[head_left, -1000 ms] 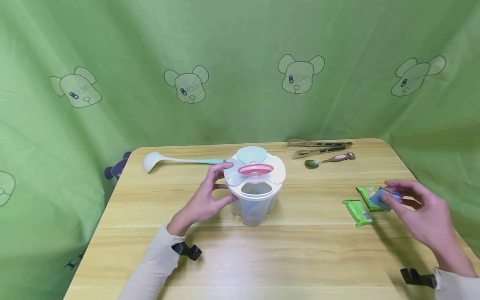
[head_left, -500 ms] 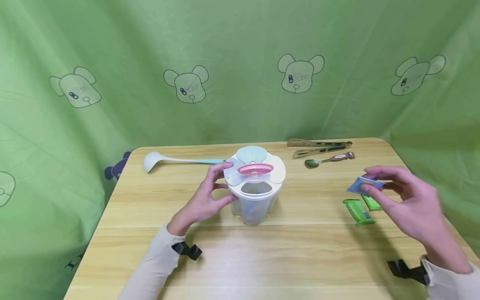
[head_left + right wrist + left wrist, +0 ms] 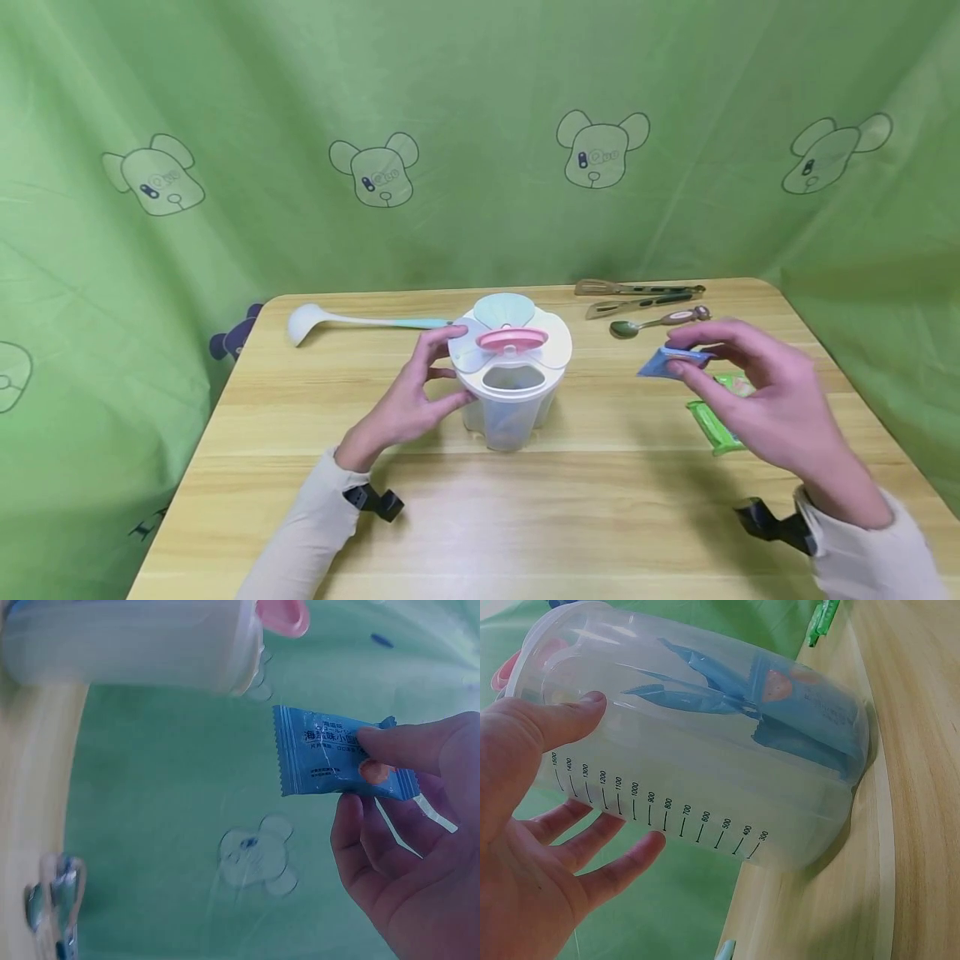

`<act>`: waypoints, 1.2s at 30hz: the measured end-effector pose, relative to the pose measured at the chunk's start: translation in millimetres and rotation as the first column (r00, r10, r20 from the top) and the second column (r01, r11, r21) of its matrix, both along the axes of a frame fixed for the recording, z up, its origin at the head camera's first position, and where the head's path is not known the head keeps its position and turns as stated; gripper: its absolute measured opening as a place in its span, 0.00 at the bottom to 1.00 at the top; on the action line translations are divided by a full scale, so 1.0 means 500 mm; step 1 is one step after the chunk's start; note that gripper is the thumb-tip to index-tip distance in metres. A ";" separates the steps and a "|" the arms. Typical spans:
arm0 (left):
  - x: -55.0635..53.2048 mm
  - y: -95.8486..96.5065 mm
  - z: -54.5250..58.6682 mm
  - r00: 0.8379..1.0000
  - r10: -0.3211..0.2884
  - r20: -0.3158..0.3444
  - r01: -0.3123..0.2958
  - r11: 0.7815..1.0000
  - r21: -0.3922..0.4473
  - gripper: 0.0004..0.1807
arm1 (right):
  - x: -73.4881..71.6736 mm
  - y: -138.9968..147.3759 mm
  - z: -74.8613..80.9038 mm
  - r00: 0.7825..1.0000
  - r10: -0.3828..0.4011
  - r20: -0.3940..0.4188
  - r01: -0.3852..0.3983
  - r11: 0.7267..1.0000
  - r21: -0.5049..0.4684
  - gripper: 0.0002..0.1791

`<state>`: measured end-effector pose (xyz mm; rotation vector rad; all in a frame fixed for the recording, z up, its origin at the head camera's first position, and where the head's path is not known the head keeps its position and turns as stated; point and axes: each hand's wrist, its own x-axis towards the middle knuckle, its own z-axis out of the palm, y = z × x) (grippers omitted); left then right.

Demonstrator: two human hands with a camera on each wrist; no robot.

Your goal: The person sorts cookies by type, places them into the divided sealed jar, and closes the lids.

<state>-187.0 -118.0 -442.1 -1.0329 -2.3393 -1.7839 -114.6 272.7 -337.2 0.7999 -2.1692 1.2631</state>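
My left hand (image 3: 411,398) grips a translucent plastic container (image 3: 510,421) from its left side, thumb and fingers spread round the wall near the lid. The container stands upright, its white lid (image 3: 557,340) carrying petal-like parts and a raised pink flap (image 3: 512,339) behind an uncovered opening. Through the wall, the left wrist view shows blue snack packets (image 3: 810,712) at the bottom and a printed measuring scale. To the right of the container, my right hand (image 3: 772,408) pinches a blue snack packet (image 3: 322,754) between thumb and fingers, raised over the table.
Green snack packets (image 3: 712,427) lie under and beside the right forearm, partly hidden. A white ladle (image 3: 307,321) rests at the back left. Tongs (image 3: 637,297) and a spoon (image 3: 626,328) lie at the back right. Green cloth (image 3: 480,167) hangs behind the wooden table (image 3: 570,517).
My right hand has lifted the blue snack packet off the green packets and carried it left toward the container. The left hand and the container have stayed in place.
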 end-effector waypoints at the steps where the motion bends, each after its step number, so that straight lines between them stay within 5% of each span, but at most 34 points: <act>1: 0.000 0.000 -0.001 1.000 0.000 0.000 0.000 1.000 -0.001 0.49 | -0.002 -0.008 0.004 1.000 0.029 -0.007 -0.029 0.999 -0.016 0.26; 10: -0.001 0.000 0.002 1.000 -0.008 0.004 0.008 1.000 -0.005 0.49 | -0.020 -0.073 0.030 0.979 0.190 -0.079 -0.197 0.977 -0.086 0.15; 16: -0.002 -0.002 0.004 1.000 0.000 0.006 0.000 1.000 -0.010 0.50 | -0.033 -0.117 0.040 0.983 0.162 -0.086 -0.165 0.986 -0.025 0.23; 23: -0.003 -0.002 0.001 1.000 -0.006 0.006 0.006 1.000 -0.005 0.50 | -0.048 -0.167 0.043 0.976 0.198 -0.085 -0.196 0.980 0.027 0.12; 29: -0.001 -0.001 0.001 1.000 -0.002 0.008 0.002 1.000 -0.003 0.49 | -0.057 -0.199 0.032 0.980 0.198 -0.038 -0.193 0.975 0.107 0.24; 36: -0.001 -0.002 0.003 1.000 -0.003 0.012 0.003 1.000 -0.009 0.49 | -0.065 -0.221 0.011 0.984 0.179 0.000 -0.177 0.974 0.143 0.20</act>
